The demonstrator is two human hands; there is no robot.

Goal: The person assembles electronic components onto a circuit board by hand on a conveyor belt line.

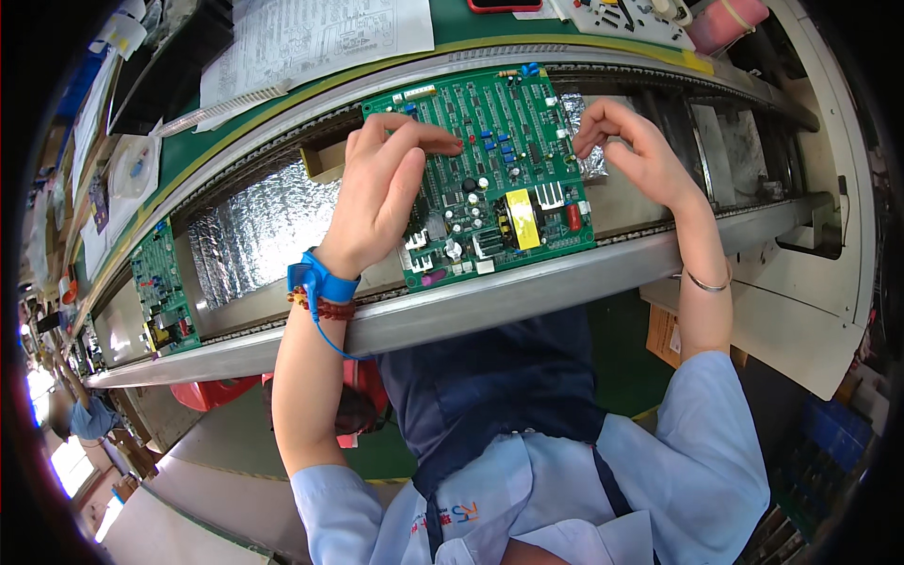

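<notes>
A large green circuit board [443,193] lies across the metal rails in front of me, crowded with small parts. It carries a yellow-wrapped transformer [523,218], a white finned part [549,196] and a red capacitor [573,217]. Over its left side is my left hand [381,179], open, with the index finger stretched toward small red and blue parts in the middle. My right hand [621,141] is at the upper right edge, fingers bent together beside white connectors; whatever they pinch is too small to make out. A blue wrist strap [323,278] with a cord circles my left wrist.
The front rail [471,306] runs between my body and the board. Further left along the rails sits another green board [165,287]. Paper drawings [320,47] lie beyond the back rail, and a white tray of loose parts [626,21] stands at the far right.
</notes>
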